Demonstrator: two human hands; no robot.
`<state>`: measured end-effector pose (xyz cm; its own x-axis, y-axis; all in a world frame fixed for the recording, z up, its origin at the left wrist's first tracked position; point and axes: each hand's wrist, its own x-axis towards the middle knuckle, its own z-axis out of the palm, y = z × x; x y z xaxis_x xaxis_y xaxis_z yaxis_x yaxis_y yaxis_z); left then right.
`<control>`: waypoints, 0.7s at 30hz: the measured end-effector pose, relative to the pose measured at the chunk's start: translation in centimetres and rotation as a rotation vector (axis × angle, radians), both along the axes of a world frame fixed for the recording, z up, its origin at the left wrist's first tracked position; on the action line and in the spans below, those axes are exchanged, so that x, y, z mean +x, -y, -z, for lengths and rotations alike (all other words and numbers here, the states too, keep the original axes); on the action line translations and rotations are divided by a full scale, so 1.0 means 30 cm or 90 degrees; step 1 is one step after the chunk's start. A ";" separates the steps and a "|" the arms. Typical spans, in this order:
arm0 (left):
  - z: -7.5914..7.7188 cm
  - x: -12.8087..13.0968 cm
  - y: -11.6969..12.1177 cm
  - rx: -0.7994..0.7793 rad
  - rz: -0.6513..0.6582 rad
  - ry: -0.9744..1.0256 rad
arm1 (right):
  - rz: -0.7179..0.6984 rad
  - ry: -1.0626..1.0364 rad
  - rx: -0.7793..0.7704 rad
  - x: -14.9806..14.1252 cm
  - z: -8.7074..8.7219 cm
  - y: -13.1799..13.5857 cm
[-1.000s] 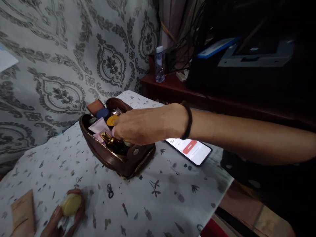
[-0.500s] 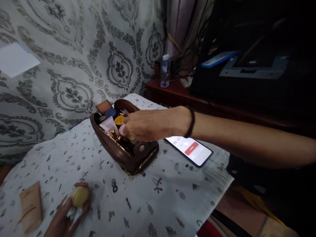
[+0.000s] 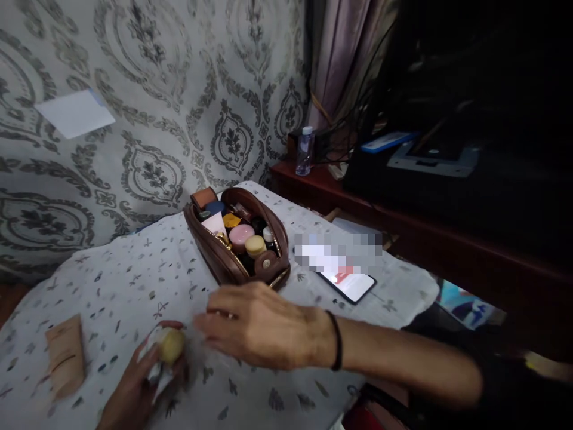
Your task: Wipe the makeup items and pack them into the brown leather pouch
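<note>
My left hand [image 3: 139, 375] grips a small jar with a yellow lid [image 3: 172, 346] and a whitish body, low over the cloth. My right hand [image 3: 257, 328], with a dark band at the wrist, is in front of the bag. Its blurred fingers stretch toward the jar, apart from it, and nothing shows in them. Behind it lies an open brown toiletry bag [image 3: 219, 263] holding a pink-lidded jar [image 3: 242, 236], a cream-lidded jar [image 3: 255, 246], a pale tube [image 3: 215, 224], a dark blue lid [image 3: 215, 207] and other small containers.
A beige tube [image 3: 66, 358] lies at the left on the patterned white cloth [image 3: 129, 280]. Right of the bag is a lit phone [image 3: 353, 285], partly blurred out. A clear bottle [image 3: 304, 152] stands on the dark red ledge [image 3: 322, 188] near the wall.
My right hand has come out of the bag and moved toward me and toward my left hand, uncovering the jars inside. My left hand still holds the yellow-lidded jar. The view has shifted slightly.
</note>
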<state>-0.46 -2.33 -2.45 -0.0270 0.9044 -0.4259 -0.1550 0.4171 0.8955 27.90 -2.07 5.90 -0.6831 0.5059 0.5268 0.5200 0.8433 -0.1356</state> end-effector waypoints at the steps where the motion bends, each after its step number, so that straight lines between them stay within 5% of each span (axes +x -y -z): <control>1: 0.006 0.010 0.015 -0.007 0.047 0.003 | -0.003 -0.004 -0.013 -0.020 0.033 0.018; 4: 0.016 0.043 0.052 0.011 0.188 0.021 | 0.033 -0.079 0.005 -0.019 0.072 0.026; 7: 0.012 0.078 0.069 0.041 0.291 0.049 | 0.189 -0.118 0.036 0.047 0.016 -0.017; 12: -0.005 0.117 0.078 0.033 0.203 0.083 | 0.388 0.085 -0.059 0.136 -0.111 -0.128; 21: 0.011 0.107 0.073 0.041 0.258 0.109 | 0.393 0.355 -0.212 0.089 -0.190 -0.223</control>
<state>2.75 -4.52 -2.79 0.4007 0.8523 -0.3361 -0.1386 0.4190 0.8973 30.58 4.63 11.60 -0.3518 0.9352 -0.0400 0.9314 0.3540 0.0852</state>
